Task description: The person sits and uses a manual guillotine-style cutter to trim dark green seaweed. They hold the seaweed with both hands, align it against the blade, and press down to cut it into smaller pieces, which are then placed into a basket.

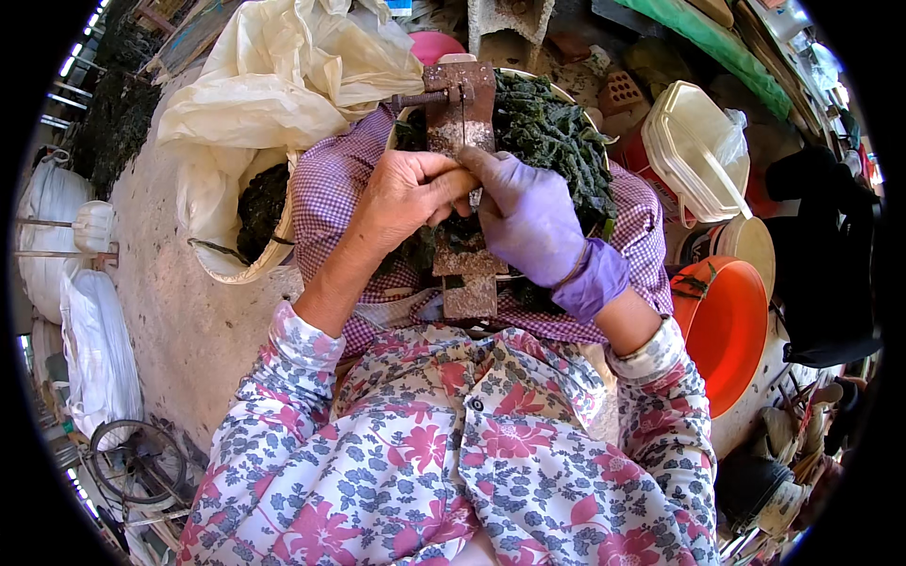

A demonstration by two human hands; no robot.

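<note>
My bare left hand (417, 189) and my right hand (534, 216), in a purple glove, meet at the fingertips over a rusty metal fixture (460, 134). A bolt (425, 99) sticks out of the fixture's left side near its top. The fingers of both hands are pinched together; what lies between them is too hidden to tell. Dark green seaweed (552, 127) fills a round container behind and to the right of the fixture. More dark fronds show below my hands, across the fixture's lower part. Purple checked cloth covers my lap.
To the left stands a bucket (272, 262) lined with a cream sack (255, 106), dark seaweed inside. An orange basin (725, 339), a lidded bucket (750, 247) and white rectangular tubs (697, 152) are at the right. A bicycle wheel (138, 463) shows at lower left, with white sacks (102, 354) above it.
</note>
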